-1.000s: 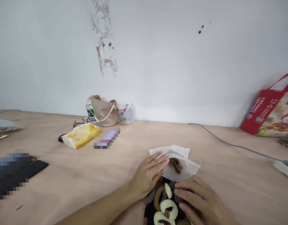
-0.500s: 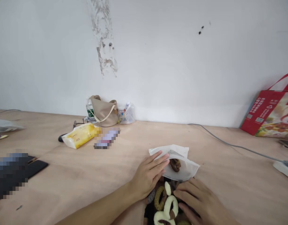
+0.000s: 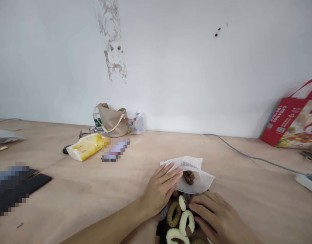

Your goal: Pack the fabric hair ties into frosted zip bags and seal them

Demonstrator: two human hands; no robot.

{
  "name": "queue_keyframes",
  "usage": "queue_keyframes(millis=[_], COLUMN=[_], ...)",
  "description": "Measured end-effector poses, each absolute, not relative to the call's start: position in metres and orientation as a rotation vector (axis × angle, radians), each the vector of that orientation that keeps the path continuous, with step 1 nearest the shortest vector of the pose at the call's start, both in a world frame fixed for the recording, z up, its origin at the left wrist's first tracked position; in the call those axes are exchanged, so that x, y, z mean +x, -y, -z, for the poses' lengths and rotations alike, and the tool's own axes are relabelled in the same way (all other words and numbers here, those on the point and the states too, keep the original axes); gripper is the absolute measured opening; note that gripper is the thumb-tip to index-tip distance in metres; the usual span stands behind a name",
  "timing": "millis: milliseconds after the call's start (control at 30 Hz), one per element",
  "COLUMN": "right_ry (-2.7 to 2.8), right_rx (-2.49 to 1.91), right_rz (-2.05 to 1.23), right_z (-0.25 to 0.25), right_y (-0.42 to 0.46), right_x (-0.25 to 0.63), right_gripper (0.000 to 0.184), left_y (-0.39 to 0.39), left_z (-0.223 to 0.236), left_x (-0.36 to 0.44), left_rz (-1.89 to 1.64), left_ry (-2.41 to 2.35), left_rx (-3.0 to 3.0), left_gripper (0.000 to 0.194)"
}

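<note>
Because the thin white bag (image 3: 200, 183) on the table (image 3: 69, 196) was soft and light, it was pressed down by the flat, open left grip (image 3: 161, 191), while soft hair ties (image 3: 186, 222) were touched by the right grip (image 3: 214, 211), which could not be told as shut or apart.

The table (image 3: 69, 189) has a long top of pale bare plywood. Under the left hand (image 3: 159, 191) lies a white translucent pouch (image 3: 193, 176), and beside the right hand (image 3: 216, 217) there is a heap of fabric hair ties (image 3: 177, 220). Far ahead of the left hand are a soft yellow-and-white packet (image 3: 86, 147), a blurred flat object (image 3: 115, 149), a beige handbag (image 3: 112, 121) and a clear plastic bag (image 3: 137, 122). Well right of the right hand lie a thin grey cable (image 3: 254, 157), a white power strip (image 3: 307, 179) and a red printed tote bag (image 3: 289, 117). Well left of the left hand lies a flat black smartphone (image 3: 39, 181).
</note>
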State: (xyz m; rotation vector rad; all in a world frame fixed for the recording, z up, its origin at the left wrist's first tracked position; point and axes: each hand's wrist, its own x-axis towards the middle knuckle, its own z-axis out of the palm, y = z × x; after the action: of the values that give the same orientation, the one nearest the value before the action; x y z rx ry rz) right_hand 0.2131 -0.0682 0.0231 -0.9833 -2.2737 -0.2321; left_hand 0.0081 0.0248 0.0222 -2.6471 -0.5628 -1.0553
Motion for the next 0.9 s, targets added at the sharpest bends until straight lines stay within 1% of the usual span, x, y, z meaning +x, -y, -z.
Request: queue_keyframes(millis=[200, 333, 533, 733, 800, 900], right_ry=[2.256, 2.25, 2.23, 2.161, 2.145, 2.127], right_rx=[-0.917, -0.853, -1.009, -0.872, -0.906, -1.041], right_rz=[0.291, 0.323, 0.338, 0.413, 0.44, 0.475], right_z=[-0.025, -0.025, -0.026, -0.036, -0.032, -0.019], right_y=[0.069, 0.07, 0.067, 0.07, 0.068, 0.061], right_x=[0.215, 0.215, 0.212, 0.214, 0.215, 0.215], right_gripper=[0.028, 0.028, 0.029, 0.025, 0.024, 0.029], left_y=[-0.025, -0.025, -0.025, -0.025, -0.025, -0.025], left_z=[-0.022, -0.022, -0.022, -0.022, -0.022, -0.022], left_x=[0.008, 0.008, 0.008, 0.008, 0.008, 0.008], left_rz=[1.074, 1.077, 1.07, 1.065, 1.072, 1.071], left_ry=[0.541, 0.538, 0.554, 0.564, 0.56, 0.555], left_rx=[-2.654, -2.655, -2.681, -2.699, -2.708, -2.713], left_gripper=[0.03, 0.03, 0.031, 0.031, 0.031, 0.032])
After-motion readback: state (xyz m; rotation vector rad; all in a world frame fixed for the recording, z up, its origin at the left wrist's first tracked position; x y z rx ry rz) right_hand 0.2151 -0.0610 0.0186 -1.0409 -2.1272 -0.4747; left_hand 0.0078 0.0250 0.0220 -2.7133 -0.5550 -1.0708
